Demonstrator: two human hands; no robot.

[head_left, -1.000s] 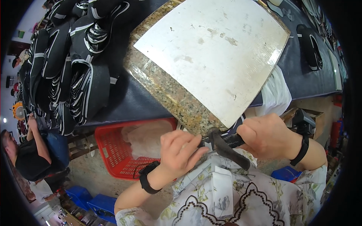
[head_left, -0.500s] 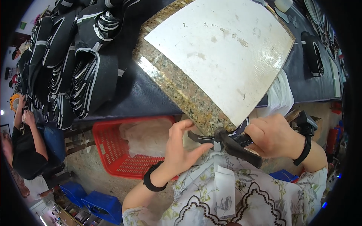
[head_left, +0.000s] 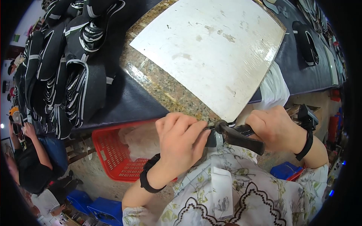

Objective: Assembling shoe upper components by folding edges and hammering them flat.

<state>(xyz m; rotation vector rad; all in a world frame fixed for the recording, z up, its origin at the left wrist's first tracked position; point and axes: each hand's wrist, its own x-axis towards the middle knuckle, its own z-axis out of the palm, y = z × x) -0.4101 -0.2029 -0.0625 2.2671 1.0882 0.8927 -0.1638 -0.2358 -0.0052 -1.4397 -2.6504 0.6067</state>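
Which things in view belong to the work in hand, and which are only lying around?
Seemingly in use:
hammer, in the right hand
dark piece, in the left hand
stone slab, by the hands

Seemingly lying around:
red basket
blue plastic items
stacked black pieces, link unclear

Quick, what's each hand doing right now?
Left hand: closed, fingers pinching a dark piece; exactly what it is can't be told.
Right hand: closed, holding a hammer by its handle.

Hammer (head_left: pixel 244 141) right of left hand (head_left: pixel 181 140)
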